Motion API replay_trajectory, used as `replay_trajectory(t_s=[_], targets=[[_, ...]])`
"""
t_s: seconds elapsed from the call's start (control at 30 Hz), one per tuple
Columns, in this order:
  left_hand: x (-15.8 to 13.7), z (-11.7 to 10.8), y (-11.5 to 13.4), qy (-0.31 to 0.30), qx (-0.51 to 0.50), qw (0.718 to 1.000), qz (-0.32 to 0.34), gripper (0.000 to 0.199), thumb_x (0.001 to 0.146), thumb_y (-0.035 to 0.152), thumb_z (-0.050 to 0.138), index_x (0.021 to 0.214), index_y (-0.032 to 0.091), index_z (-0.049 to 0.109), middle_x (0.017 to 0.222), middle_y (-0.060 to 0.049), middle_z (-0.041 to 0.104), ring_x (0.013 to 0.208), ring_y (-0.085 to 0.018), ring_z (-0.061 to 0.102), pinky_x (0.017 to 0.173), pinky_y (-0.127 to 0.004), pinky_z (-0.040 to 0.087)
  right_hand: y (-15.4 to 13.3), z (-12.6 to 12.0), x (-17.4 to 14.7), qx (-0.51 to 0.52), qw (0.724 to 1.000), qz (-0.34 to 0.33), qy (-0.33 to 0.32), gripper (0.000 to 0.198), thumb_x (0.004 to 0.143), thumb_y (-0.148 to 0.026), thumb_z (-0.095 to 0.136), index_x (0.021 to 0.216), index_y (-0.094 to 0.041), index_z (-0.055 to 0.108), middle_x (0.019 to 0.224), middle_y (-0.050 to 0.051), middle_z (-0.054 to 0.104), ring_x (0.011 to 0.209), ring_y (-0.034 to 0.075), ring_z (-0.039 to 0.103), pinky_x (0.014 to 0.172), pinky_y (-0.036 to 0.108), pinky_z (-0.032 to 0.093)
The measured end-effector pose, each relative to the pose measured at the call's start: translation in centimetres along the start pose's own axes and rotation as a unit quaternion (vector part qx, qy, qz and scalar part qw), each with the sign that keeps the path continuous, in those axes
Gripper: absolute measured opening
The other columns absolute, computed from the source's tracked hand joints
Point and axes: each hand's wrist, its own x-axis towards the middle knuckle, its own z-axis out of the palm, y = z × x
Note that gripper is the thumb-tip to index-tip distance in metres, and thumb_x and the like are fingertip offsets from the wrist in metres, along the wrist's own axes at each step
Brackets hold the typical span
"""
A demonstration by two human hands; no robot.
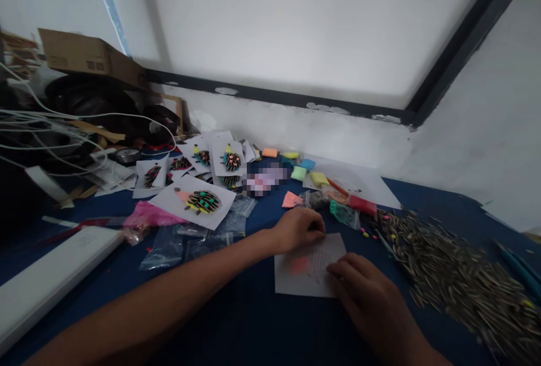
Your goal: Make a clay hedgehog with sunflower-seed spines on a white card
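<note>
While the white paper [291,286] with its pink patch [300,265] sits lower-centre of frame, left hand [299,230]'s at its top edge, right hand [369,292]'s on its right; fingers curled, can't tell if either grip's pinching anything.

Single head cam on wearer, facing fwd & down, L hand [298,230] & R hand [366,287] close, just below/right of ctr, blue table [236,309] across lower half, white wall [473,112] up top.

White paper [285,282] (coral patch [300,265])
</note>
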Motion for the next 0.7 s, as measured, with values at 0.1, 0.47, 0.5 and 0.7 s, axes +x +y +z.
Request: replay_trajectory(t_s=[0.1, 0.47, 0.5, 0.7], targets=[[0.1, -0.3, 0.0, -0.003, -0.025, 1.000, -0.003, 0.017, 0.076, 0.013, 0.057, 0.089, 0.014, 0.068, 0.083, -0.003, 0.069, 0.076, -0.014, 0.062, 0.067, -0.021, 0.046, -0.2, 0.2, -0.1, -0.010, 1.000, -0.006, -0.012, 0.025, 0.092, -0.020, 0.040, 0.084, -0.022, 0.063, 0.081, 0.005, 0.063, 0.071, 0.015, 0.062, 0.062, 0.025, 0.048], [-2.0, -3.6, 0.7, -0.135, 0.015, 0.986, 0.095, 0.039, 0.080, 0.000, 0.045, 0.111, 0.013, 0.065, 0.113, -0.008, 0.067, 0.102, -0.017, 0.062, 0.090, -0.027, 0.047, -0.7, 0.1, -0.1, -0.005, 0.998, -0.055, 0.001, 0.027, 0.093, -0.016, 0.040, 0.089, -0.022, 0.066, 0.082, 0.006, 0.063, 0.070, 0.015, 0.061, 0.061, 0.025, 0.049], [-2.3, -3.7, 0.8, -0.139, 0.030, 0.984, 0.107, 0.040, 0.082, 0.002, 0.044, 0.115, 0.013, 0.064, 0.116, -0.008, 0.066, 0.106, -0.018, 0.060, 0.093, -0.029, 0.045, -0.9, 0.2, -0.1, 0.001, 0.998, -0.063, 0.004, 0.027, 0.092, -0.015, 0.040, 0.091, -0.022, 0.066, 0.082, 0.006, 0.063, 0.071, 0.015, 0.062, 0.061, 0.025, 0.050], [-4.1, -3.7, 1.0, -0.132, 0.052, 0.980, 0.137, 0.038, 0.091, 0.013, 0.040, 0.126, 0.016, 0.056, 0.132, -0.008, 0.056, 0.123, -0.018, 0.048, 0.106, -0.033, 0.035, -1.3, 0.4, -0.3, -0.013, 0.997, -0.080, -0.020, 0.031, 0.089, -0.013, 0.042, 0.109, -0.020, 0.063, 0.087, 0.008, 0.061, 0.074, 0.017, 0.062, 0.063, 0.028, 0.052]])
